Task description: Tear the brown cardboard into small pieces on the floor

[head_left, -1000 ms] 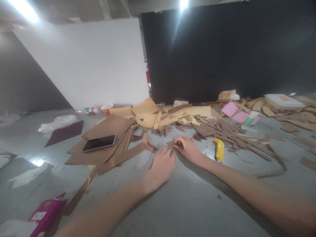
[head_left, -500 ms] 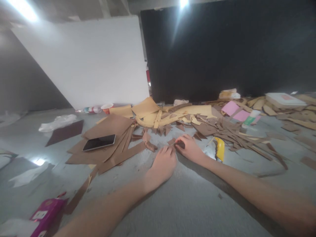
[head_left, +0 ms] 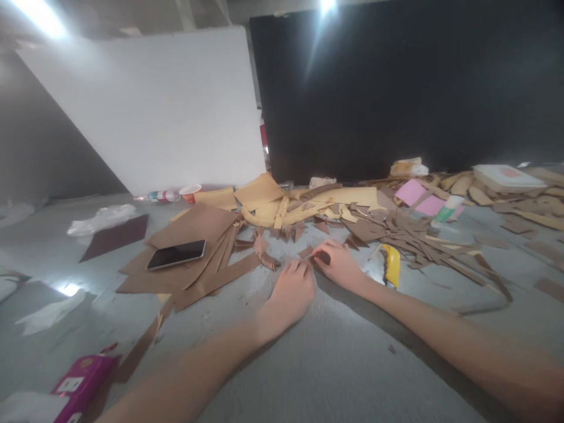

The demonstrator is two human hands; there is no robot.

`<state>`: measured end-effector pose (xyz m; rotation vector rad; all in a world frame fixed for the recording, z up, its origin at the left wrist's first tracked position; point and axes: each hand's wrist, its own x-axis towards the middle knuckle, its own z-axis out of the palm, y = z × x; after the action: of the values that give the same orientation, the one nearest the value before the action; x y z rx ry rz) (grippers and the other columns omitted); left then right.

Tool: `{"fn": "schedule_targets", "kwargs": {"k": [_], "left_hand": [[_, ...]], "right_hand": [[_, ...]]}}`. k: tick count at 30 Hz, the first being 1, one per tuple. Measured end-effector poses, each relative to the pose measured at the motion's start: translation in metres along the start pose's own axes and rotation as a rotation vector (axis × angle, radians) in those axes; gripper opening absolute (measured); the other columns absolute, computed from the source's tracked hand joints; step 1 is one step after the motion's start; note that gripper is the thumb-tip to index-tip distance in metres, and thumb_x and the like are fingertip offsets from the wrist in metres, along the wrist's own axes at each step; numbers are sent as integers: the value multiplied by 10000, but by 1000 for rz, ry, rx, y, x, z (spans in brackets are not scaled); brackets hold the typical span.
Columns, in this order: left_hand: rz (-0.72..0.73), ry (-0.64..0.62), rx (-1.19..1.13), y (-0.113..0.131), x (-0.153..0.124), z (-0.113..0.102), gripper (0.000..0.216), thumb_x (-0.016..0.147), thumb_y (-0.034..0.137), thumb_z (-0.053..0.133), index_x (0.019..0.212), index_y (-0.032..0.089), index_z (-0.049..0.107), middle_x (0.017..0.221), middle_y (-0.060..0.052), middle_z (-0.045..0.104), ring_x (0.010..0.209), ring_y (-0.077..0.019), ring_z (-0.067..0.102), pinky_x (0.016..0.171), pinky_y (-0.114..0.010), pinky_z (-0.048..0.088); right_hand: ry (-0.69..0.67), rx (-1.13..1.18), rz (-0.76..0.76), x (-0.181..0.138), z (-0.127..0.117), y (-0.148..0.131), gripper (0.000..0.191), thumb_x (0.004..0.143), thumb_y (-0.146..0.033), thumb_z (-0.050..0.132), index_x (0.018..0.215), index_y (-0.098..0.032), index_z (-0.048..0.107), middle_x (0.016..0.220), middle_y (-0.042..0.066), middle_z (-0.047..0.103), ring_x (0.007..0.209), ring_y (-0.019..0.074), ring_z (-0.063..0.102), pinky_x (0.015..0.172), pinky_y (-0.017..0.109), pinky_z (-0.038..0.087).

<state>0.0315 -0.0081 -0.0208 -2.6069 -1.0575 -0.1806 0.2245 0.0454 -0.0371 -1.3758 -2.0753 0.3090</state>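
Both my hands rest on the grey floor, fingertips meeting over a small brown cardboard piece (head_left: 318,256). My left hand (head_left: 291,292) lies knuckles up, fingers curled onto the near end of that piece. My right hand (head_left: 340,265) pinches its far end between thumb and fingers. A small stack of brown folded strips (head_left: 267,260) lies just left of my hands. A yellow utility knife (head_left: 390,265) lies on the floor right beside my right wrist.
Brown cardboard sheets with a black phone (head_left: 177,255) on them lie at the left. Brown and yellow offcuts (head_left: 396,235) spread behind and to the right. Pink paper (head_left: 416,197), a glue bottle (head_left: 446,212), a red cup (head_left: 191,193) and a magenta box (head_left: 79,382) lie about.
My right hand's fingers have closed tighter on the small brown piece. The view has shifted slightly; both hands stay in the same place.
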Motion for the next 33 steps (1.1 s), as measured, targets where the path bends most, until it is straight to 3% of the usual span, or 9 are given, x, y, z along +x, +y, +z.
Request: {"fn": "schedule_targets", "kwargs": {"k": [5, 14, 21, 25, 33], "left_hand": [[-7, 34, 2, 0, 0, 1, 250, 979, 94, 536, 1128, 43, 731, 1164, -202, 673, 1066, -316, 587, 894, -439, 525], [8, 15, 8, 0, 1, 1, 237, 990, 99, 525, 1077, 56, 741, 1141, -197, 680, 1076, -320, 585, 890, -440, 529], [-5, -2, 9, 0, 1, -1, 267, 982, 104, 522, 1117, 32, 741, 1143, -205, 685, 1068, -323, 595, 856, -426, 541], [-13, 31, -17, 0, 1, 3, 294, 999, 117, 513, 1181, 21, 723, 1169, -209, 683, 1102, -326, 594, 877, -425, 544], [-31, 28, -48, 0, 2, 4, 283, 992, 117, 531, 1186, 16, 711, 1162, -205, 683, 1090, -323, 601, 889, -436, 544]], "right_hand": [[-28, -10, 53, 1, 0, -4, 44, 926, -191, 650, 947, -209, 684, 1028, 33, 698, 1001, 212, 641, 893, 366, 311], [-54, -3, 12, 2, -2, 0, 41, 916, -187, 653, 932, -210, 683, 1008, 38, 712, 1008, 224, 647, 886, 373, 321], [-27, -38, -282, -6, -13, 10, 266, 941, -109, 524, 1035, -230, 741, 1016, 51, 734, 943, 207, 670, 947, 414, 328], [-27, -13, -308, -8, -14, 15, 405, 843, -11, 474, 1013, -230, 769, 978, 32, 741, 887, 185, 674, 966, 414, 345], [-28, -40, -263, -9, -14, 12, 443, 835, -22, 476, 1058, -235, 793, 1006, 36, 744, 904, 188, 677, 1002, 416, 357]]}}
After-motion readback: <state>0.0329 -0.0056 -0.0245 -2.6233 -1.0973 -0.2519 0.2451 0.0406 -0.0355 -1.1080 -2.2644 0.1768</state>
